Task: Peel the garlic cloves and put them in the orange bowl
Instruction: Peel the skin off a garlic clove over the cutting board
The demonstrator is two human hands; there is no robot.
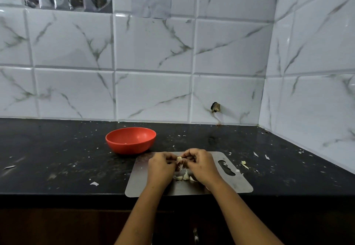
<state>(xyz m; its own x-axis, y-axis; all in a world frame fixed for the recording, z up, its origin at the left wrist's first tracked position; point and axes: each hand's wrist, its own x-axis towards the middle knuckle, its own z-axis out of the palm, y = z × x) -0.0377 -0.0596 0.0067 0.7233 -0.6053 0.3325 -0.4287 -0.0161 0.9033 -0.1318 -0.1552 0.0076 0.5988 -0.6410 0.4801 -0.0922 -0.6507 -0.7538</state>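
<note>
Loose garlic pieces (184, 177) lie on the steel board (238, 184) under my wrists. Above them, my left hand (161, 168) and right hand (202, 165) both pinch one garlic clove (179, 159) between fingers. Orange bowl (130, 140) sits beyond on the bench (57, 158), just left of the board.

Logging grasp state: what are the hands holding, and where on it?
A garlic clove, pinched between the fingertips of the left hand and right hand, one on each side, above the cutting board.

garlic clove (179, 159): pale, pinched between both hands' fingertips above the board | loose cloves (185, 176): on board below | orange bowl (130, 140): upright, behind-left
</note>
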